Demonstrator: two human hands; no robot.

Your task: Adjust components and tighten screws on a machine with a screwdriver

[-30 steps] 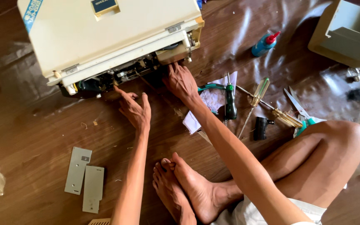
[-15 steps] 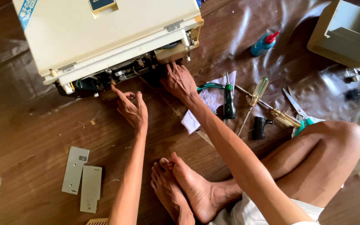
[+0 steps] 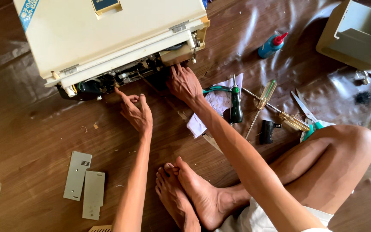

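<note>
A cream-coloured machine housing point(image 3: 108, 34) is shown tipped on a brown wooden floor point(image 3: 30, 141), its open underside with dark mechanical parts point(image 3: 125, 75) turned toward the seated person. The left hand point(image 3: 136, 112) is held just before this opening, the index finger extended so that its tip touches or nearly touches the lower edge of the mechanism, the remaining fingers loosely curled; nothing is gripped by it. The right hand point(image 3: 185, 83) is laid palm down at the right part of the opening, its fingertips reaching into the shadowed gap beneath a tan block; whether anything is held there cannot be told, since the fingertips are hidden. The housing thus lies directly above and ahead of both hands, with the exposed mechanism between them. On the housing's upper face a small dark rectangular plate point(image 3: 105, 5) in a tan frame is seen at the top edge, and a blue-and-white label strip point(image 3: 27, 13) lies slantwise at the left corner. To the right of the right forearm are found a green-handled tool point(image 3: 236, 101) on a scrap of white cloth point(image 3: 213, 109), a screwdriver with a clear yellowish handle point(image 3: 266, 94), scissors with teal handles point(image 3: 308, 118) and a small black cylinder point(image 3: 267, 131). A blue bottle with a red cap point(image 3: 271, 45) lies farther up, near a beige cover part point(image 3: 357, 34). Two pale grey flat plates point(image 3: 84, 184) lie side by side at lower left.
</note>
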